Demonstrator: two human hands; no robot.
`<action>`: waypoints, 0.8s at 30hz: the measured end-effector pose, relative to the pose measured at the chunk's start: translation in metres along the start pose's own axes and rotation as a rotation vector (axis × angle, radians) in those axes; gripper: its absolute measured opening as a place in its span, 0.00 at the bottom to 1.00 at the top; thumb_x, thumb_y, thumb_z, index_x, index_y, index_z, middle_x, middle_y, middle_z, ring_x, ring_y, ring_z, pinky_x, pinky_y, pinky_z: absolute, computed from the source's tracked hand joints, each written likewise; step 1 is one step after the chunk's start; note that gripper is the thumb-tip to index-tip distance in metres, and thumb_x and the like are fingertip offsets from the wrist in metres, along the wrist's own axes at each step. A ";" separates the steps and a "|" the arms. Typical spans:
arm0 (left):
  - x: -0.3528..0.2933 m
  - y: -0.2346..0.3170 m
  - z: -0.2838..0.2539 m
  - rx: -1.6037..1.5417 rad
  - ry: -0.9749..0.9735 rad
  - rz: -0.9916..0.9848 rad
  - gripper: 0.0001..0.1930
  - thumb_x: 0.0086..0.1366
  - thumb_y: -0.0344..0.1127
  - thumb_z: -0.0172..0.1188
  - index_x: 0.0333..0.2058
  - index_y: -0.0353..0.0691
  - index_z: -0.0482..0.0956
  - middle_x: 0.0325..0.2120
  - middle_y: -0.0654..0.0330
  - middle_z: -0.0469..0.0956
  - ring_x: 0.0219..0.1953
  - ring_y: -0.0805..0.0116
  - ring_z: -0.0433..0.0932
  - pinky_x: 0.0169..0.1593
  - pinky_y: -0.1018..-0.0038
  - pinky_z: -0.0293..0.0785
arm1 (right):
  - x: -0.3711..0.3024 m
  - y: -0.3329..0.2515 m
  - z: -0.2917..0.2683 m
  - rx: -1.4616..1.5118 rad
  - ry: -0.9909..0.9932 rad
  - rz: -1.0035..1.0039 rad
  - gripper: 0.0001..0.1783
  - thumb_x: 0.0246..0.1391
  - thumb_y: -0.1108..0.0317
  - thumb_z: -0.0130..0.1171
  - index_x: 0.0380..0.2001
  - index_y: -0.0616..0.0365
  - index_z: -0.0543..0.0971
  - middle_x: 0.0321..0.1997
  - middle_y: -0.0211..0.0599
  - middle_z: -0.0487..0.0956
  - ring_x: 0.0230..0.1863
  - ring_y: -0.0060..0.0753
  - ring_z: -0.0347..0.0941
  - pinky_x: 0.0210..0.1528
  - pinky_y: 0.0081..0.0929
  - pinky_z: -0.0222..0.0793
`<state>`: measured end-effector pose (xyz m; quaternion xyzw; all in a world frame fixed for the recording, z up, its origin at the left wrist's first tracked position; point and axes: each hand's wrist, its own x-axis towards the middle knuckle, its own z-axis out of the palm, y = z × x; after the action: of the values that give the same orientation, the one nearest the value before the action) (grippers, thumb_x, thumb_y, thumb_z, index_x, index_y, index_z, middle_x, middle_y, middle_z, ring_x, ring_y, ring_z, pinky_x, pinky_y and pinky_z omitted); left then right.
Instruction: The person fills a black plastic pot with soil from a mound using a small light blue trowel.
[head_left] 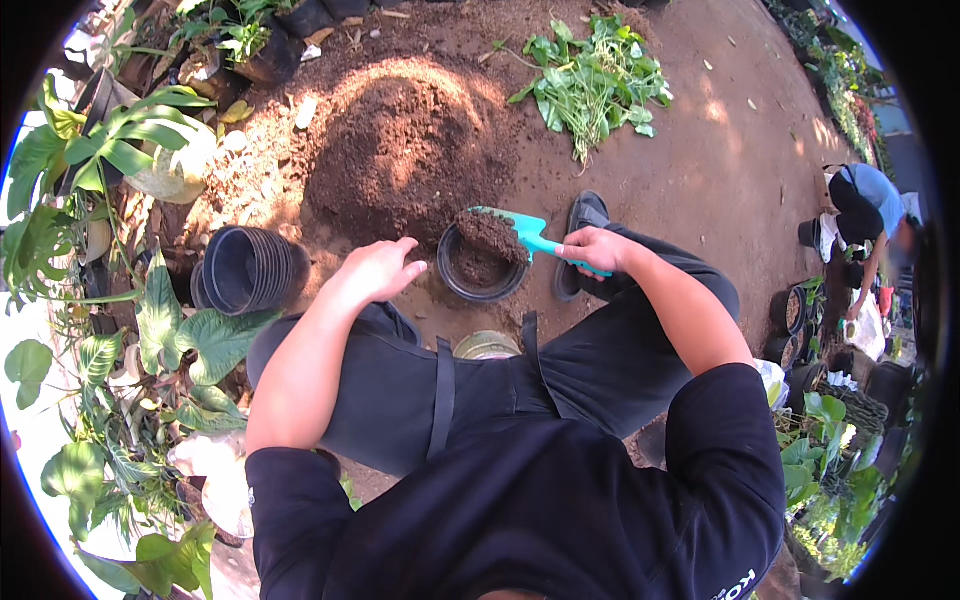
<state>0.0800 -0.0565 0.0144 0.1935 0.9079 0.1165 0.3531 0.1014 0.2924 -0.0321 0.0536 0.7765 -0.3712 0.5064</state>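
1. Turquoise trowel [541,240], one: blade over the right and far part of the black pot's mouth, bearing a heaped load of dark brown soil [491,236]; handle slanting down to the right. Whether the blade touches the rim cannot be told.
2. Right hand [598,250], bare: grip closed around the trowel's handle, just beside the pot, above the person's right leg.
3. Black pot [484,297], round: upright on the ground in front of the person, between the feet; soil visible inside, its far side partly hidden by the loaded blade.
4. Left hand [375,270], bare: grip wide, thumb apart from the extended fingers, back of the hand upward; near the pot, on its left.
5. Soil heap [400,150], reddish brown, broad and mounded: just beyond the pot, partly sunlit.
6. Leafy green stems [598,90], one loose bundle: lying on the bare earth [715,170], beyond and to the right of the pot.
7. Nested black pots [250,270], one stack: tipped on its side, mouth showing, left of the left hand.
8. Dark shoe [588,215]: right of the pot, near the trowel.
9. Broad-leaved plants [160,310], several: crowding the left edge.
10. Co-worker [875,200], blue top: bending at far right, well apart, near a white bag [870,330] and dark containers [787,312].
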 end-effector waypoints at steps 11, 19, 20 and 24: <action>0.003 0.004 0.017 -0.047 0.009 -0.020 0.25 0.59 0.47 0.48 0.52 0.39 0.64 0.36 0.49 0.75 0.42 0.53 0.73 0.46 0.63 0.67 | 0.013 0.008 0.003 -0.076 -0.073 0.012 0.24 0.53 0.45 0.47 0.23 0.59 0.71 0.15 0.29 0.67 0.13 0.21 0.63 0.16 0.21 0.61; 0.013 0.002 0.021 -0.006 -0.049 -0.058 0.25 0.60 0.48 0.47 0.51 0.40 0.64 0.37 0.50 0.75 0.44 0.53 0.71 0.47 0.62 0.67 | 0.029 0.009 0.010 -0.127 -0.067 0.083 0.24 0.54 0.48 0.48 0.26 0.62 0.73 0.15 0.31 0.69 0.11 0.23 0.64 0.15 0.23 0.61; 0.015 0.002 0.022 -0.002 -0.056 -0.058 0.25 0.60 0.48 0.47 0.51 0.40 0.64 0.38 0.49 0.74 0.44 0.53 0.71 0.47 0.62 0.67 | 0.035 0.014 0.012 -0.134 -0.066 0.088 0.23 0.54 0.49 0.48 0.26 0.62 0.73 0.14 0.32 0.69 0.11 0.23 0.64 0.15 0.23 0.61; 0.020 0.001 0.022 0.004 -0.076 -0.061 0.25 0.60 0.49 0.46 0.51 0.40 0.63 0.40 0.48 0.73 0.46 0.51 0.70 0.48 0.61 0.66 | 0.042 0.005 0.024 -0.230 -0.031 0.115 0.23 0.53 0.51 0.49 0.27 0.64 0.74 0.14 0.32 0.70 0.11 0.24 0.64 0.15 0.25 0.60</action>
<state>0.0819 -0.0454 -0.0125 0.1708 0.8996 0.0964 0.3902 0.1013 0.2684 -0.0743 0.0336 0.8016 -0.2508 0.5416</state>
